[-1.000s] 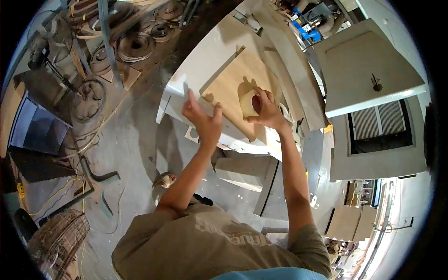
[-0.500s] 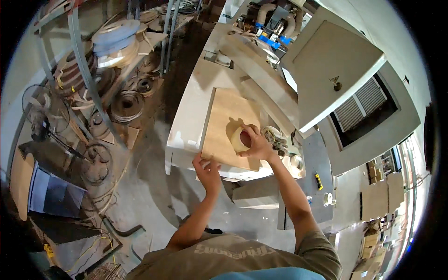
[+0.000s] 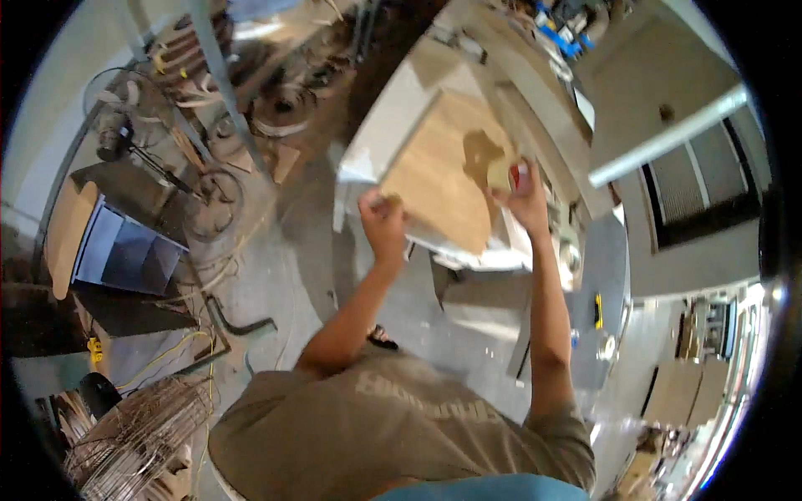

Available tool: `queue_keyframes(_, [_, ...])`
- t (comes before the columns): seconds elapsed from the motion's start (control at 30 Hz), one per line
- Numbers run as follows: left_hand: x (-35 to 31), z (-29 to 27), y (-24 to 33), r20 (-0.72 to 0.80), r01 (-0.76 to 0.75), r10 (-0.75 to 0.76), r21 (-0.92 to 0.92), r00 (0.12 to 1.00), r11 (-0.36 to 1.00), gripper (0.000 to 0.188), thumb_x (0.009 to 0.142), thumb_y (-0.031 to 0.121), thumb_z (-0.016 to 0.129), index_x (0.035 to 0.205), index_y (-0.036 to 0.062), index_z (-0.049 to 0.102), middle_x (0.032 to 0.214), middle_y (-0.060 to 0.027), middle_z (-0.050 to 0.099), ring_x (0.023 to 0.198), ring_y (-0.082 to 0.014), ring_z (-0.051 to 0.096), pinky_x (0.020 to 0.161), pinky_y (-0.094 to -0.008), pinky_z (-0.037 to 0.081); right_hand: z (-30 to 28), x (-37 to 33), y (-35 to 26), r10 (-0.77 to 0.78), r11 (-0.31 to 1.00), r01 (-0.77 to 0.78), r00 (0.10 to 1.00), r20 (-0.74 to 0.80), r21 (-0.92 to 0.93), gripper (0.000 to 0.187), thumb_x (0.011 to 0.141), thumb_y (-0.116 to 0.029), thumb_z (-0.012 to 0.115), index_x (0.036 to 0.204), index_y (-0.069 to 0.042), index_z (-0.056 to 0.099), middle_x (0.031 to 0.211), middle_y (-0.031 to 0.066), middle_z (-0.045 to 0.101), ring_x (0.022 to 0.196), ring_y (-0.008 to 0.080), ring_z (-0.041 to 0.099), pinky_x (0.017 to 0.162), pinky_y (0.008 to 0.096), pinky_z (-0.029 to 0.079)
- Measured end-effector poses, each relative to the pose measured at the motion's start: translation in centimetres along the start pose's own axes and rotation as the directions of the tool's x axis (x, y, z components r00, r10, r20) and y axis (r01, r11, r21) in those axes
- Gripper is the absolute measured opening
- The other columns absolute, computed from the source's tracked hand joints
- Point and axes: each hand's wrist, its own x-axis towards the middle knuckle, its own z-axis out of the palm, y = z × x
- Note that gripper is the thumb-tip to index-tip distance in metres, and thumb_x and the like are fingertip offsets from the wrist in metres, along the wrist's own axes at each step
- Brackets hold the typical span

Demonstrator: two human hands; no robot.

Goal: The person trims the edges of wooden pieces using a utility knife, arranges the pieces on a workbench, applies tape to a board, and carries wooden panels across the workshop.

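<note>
A flat wooden board (image 3: 443,159) with light brown grain lies on the pale machine table. Above its right side, my right hand (image 3: 528,204) grips a yellowish roll of tape (image 3: 499,176) with a reddish core, fingers around it. The roll casts a dark shadow on the board. My left hand (image 3: 384,224) is at the board's near left corner, fingers curled together; blur hides what, if anything, is between them.
The pale machine table (image 3: 368,154) carries a long beam along its far right side. A grey cabinet door (image 3: 660,100) stands to the right. A grey side surface (image 3: 603,259) holds a yellow cutter (image 3: 598,311). Shelves with coils (image 3: 284,108) stand left, near a fan (image 3: 113,138).
My right hand has lifted the tape roll off the board and moved it to the board's right edge. My left hand stays at the near left corner. The whole view has shifted and tilted.
</note>
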Motion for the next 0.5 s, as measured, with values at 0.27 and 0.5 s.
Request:
queue_keyframes(0.27, [2.0,-1.9,-0.1,0.348,-0.312,0.117,0.58,0.93,0.753,0.034,0.087,0.02,0.08,0.112,0.0045,0.063,0.078,-0.0011,0.06,0.067,-0.009,0.055,0.062,-0.0242,0.049,1.6,0.9,-6.1,0.037,0.872,-0.119,0.983,-0.18,-0.474,0.094,0.068,-0.023,0.09,0.144,-0.001,0.04,0.127,0.0189,0.059,0.114,0.0287,0.06,0.101,0.0379,0.046])
queue_keyframes(0.5, [5.4,-6.3,6.4,0.649,-0.284,-0.393,0.689,0.651,0.666,0.049,0.086,0.027,0.078,0.13,0.009,0.064,0.082,-0.0056,0.067,0.068,-0.0136,0.058,0.065,-0.0295,0.051,4.1,3.7,-1.9,0.15,0.55,-0.148,0.986,-0.077,-0.822,0.079,0.069,-0.048,0.085,0.132,-0.013,0.053,0.115,0.0183,0.067,0.105,0.038,0.066,0.09,0.0466,0.053])
